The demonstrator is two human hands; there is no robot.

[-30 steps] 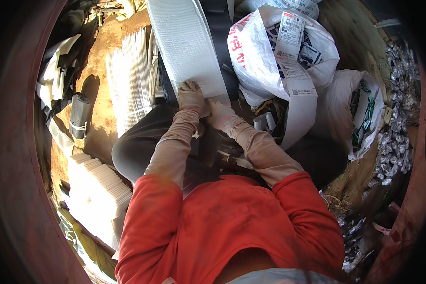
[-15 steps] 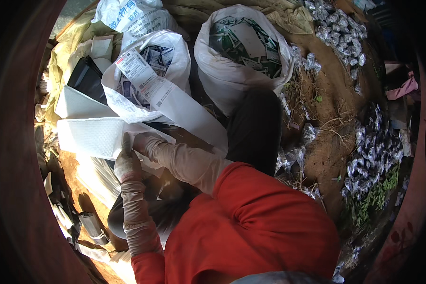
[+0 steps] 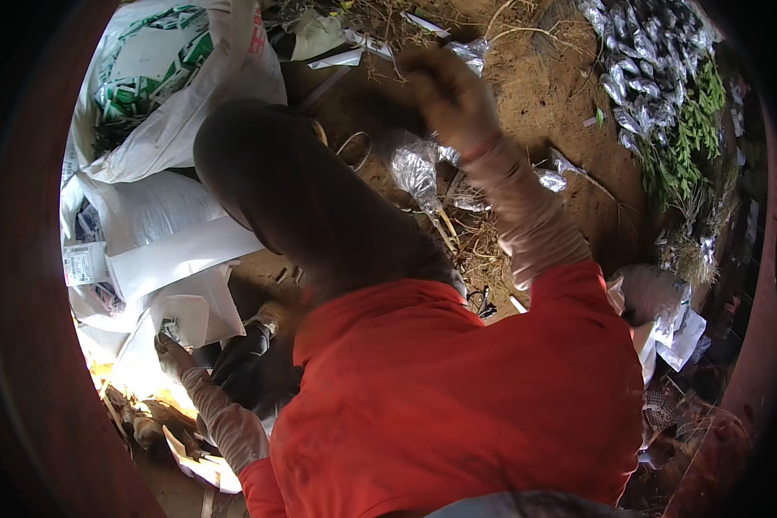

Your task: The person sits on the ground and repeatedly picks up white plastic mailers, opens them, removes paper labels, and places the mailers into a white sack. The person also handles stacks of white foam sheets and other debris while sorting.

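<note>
White sacks lie piled at my left, one of them with green print higher up; a heap of small silvery packets spreads over the bare earth at the upper right, with green stems beside it; dry straw and a crumpled clear plastic bag lie in the middle; my own orange shirt and dark knee block much of the ground below. My left hand, gloved, is low at the left, its fingers closed on the edge of a folded white sack; my right hand, also gloved, is raised over the earth near the plastic bag, blurred, so I cannot tell whether it is open or closed, or holding anything.
</note>
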